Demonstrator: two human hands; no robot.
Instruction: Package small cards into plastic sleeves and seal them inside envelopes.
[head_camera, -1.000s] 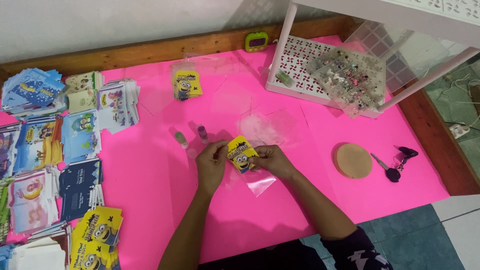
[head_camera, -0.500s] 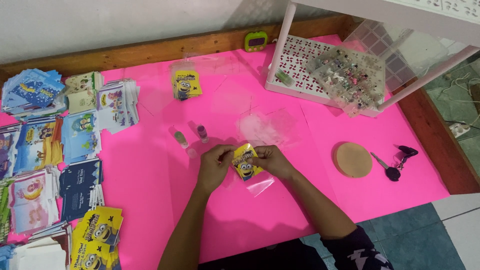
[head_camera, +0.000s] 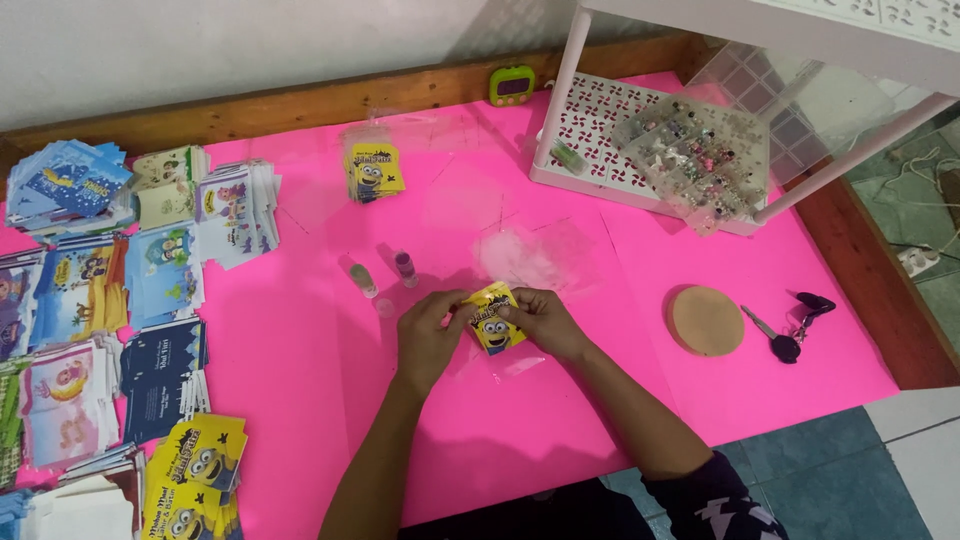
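We see both hands meeting mid-table over the pink sheet (head_camera: 620, 400). The left hand (head_camera: 428, 335) pinches the left edge of a small yellow cartoon card (head_camera: 494, 318), fingers curled closed on it; the right hand (head_camera: 540, 318) grips the card's right/top edge w/ thumb and fingertips, also closed on it. A clear plastic sleeve (head_camera: 520, 362) hangs off the card's lower end, resting on the sheet. Just left of the hands, two small bottles (head_camera: 384, 274) stand upright. Behind, approx. center, a stack of packed yellow cards (head_camera: 374, 172). Far left: piles of printed cards (head_camera: 110, 270) in several colours. To the right, a round cork coaster (head_camera: 706, 320), w/ keys (head_camera: 792, 322) just beside it; white perforated rack (head_camera: 640, 140) at the back right.
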